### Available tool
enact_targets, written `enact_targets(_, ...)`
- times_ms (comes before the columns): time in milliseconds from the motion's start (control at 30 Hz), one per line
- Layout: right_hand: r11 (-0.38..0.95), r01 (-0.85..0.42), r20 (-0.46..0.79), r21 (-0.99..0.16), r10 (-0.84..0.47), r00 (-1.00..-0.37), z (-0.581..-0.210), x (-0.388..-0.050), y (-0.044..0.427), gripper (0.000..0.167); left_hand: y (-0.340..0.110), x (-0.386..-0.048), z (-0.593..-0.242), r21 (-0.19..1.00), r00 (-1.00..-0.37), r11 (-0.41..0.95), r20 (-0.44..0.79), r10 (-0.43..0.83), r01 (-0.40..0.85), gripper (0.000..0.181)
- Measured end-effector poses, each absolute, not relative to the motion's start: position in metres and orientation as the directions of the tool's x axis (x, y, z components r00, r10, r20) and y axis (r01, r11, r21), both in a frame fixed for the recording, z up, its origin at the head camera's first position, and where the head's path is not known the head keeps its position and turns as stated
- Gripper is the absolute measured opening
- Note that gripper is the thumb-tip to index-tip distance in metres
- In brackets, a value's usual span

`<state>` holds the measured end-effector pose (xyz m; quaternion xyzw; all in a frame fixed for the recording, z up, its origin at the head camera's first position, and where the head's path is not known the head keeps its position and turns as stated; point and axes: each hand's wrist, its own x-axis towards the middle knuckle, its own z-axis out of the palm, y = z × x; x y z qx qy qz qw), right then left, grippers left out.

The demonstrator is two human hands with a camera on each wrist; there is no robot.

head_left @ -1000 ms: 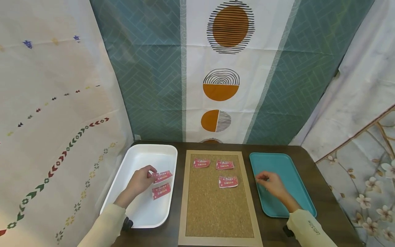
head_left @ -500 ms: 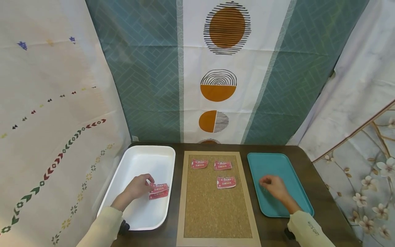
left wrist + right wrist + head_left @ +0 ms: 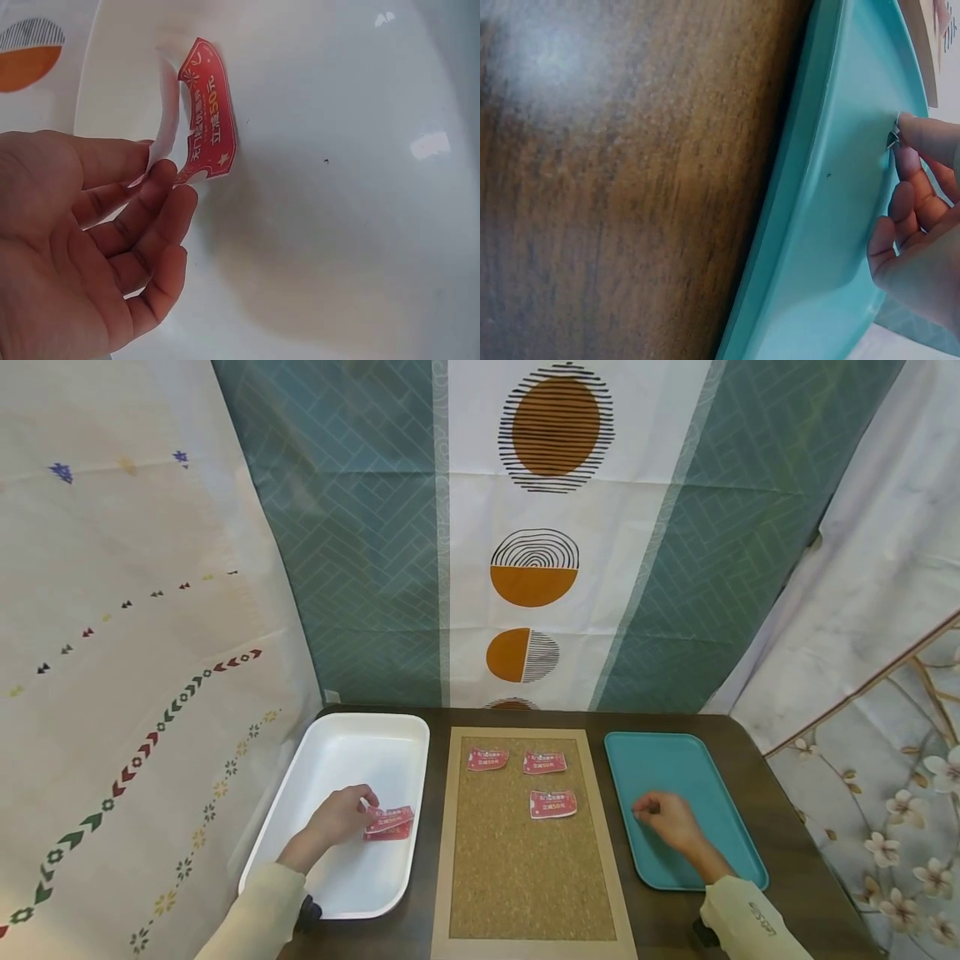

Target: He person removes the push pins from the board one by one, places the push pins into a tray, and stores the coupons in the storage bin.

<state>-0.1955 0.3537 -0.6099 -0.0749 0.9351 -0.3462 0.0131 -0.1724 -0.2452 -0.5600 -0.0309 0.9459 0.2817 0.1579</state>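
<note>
Between thumb and fingers my left hand [image 3: 341, 817] pinches the edge of a red paper coupon [image 3: 166, 112], seen nearly edge-on in the left wrist view. Just beneath it a second red coupon [image 3: 214, 112] lies in the white tray [image 3: 360, 893], partly covered in the head view. Over the teal tray [image 3: 682, 760], my right hand [image 3: 667, 821] pinches a tiny shiny metal tack [image 3: 892, 139] at its fingertips; its exact form is partly hidden. Amid the two trays lies a cork board [image 3: 525, 877] with a wooden frame.
On the board's upper part are three red coupons: one at upper left [image 3: 488, 759], one at upper right [image 3: 544, 762] and one lower right [image 3: 553, 804]. The dark wooden table [image 3: 810, 893] carries both trays and the board. Patterned curtains [image 3: 360, 568] hang behind and at the sides.
The pinched coupon has come down and nearer, so it now overlaps the other one. My right hand has shifted slightly right and down from the teal tray's left rim, further over the tray.
</note>
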Motion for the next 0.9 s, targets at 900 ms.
enact_targets(900,0.729,-0.217,0.184,-0.649,-0.126,-0.975,-0.581,-0.209,0.308,0.015,-0.211,-0.19,-0.54,0.638,-0.994,0.77,0.085,-0.068,0.002,0.023)
